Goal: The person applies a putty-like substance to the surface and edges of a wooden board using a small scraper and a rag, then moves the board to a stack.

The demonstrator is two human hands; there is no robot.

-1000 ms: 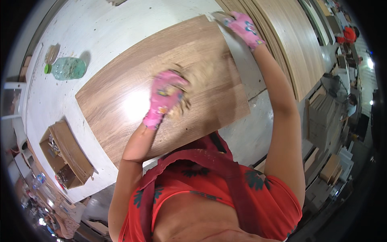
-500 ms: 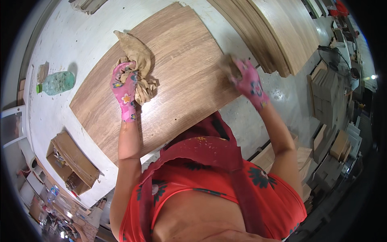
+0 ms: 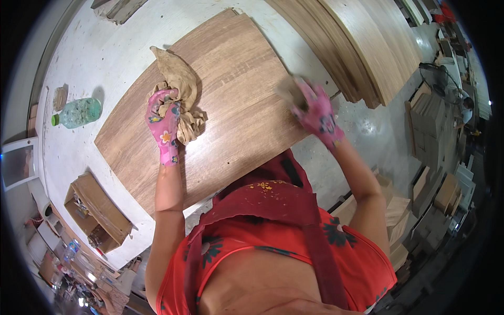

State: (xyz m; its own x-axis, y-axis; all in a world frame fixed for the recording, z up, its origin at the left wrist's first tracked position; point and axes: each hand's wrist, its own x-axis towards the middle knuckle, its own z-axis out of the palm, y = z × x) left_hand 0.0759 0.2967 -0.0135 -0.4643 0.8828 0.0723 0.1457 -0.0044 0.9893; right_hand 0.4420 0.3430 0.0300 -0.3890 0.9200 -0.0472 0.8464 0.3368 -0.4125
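Observation:
A wood-grain panel [image 3: 231,100] with one curved edge lies on the white table in front of me. My left hand [image 3: 164,118], in a pink flowered glove, is closed on a crumpled tan cloth [image 3: 178,76] that rests on the panel's left part. My right hand [image 3: 317,113], in a matching glove, is at the panel's right edge. Its fingers grip a small grey-brown pad [image 3: 290,90], smeared by motion, so its exact kind cannot be made out. The pad lies over the panel's edge.
Behind to the right stands a stack of wood-grain panels [image 3: 373,47]. On the white table [image 3: 123,79], a green-capped bottle [image 3: 79,113] lies at the left beside a small block [image 3: 60,98]. An open cardboard box [image 3: 102,210] sits nearer. Stacked boards [image 3: 428,123] stand beyond my right arm.
My right hand has moved slightly left and nearer along the panel's edge with the pad. My left hand stays on the cloth. The whole view has shifted a little.

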